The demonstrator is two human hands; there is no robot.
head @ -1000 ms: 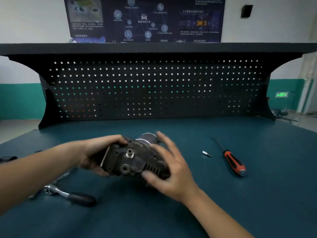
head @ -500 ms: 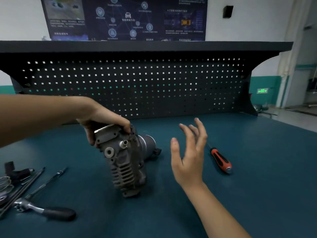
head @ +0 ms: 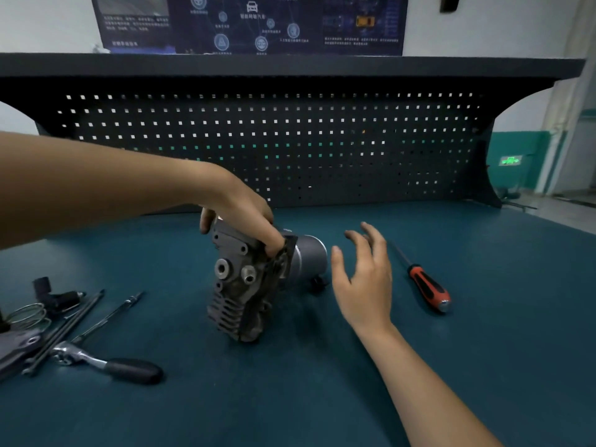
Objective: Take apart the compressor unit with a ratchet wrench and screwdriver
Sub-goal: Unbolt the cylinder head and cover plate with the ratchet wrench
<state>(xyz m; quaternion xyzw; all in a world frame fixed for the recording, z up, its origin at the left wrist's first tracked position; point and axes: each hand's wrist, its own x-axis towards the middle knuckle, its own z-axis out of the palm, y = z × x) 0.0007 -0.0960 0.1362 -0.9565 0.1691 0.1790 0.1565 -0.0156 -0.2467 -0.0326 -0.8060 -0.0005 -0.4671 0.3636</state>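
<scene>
Nothing reads clearly: the wall poster (head: 251, 24) carries blurred captions (small, pale lettering).

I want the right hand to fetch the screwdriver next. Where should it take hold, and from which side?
Take the screwdriver by its red and black handle, the thick end nearest the person, coming down from above. It lies flat on the bench with its thin shaft pointing away, right of the open right hand, with bare bench around it.

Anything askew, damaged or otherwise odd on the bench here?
Nothing stands out. The compressor unit stands on the mat, steadied by the left hand; the right hand is open beside it. Ratchet wrench and screwdriver lie flat.
</scene>
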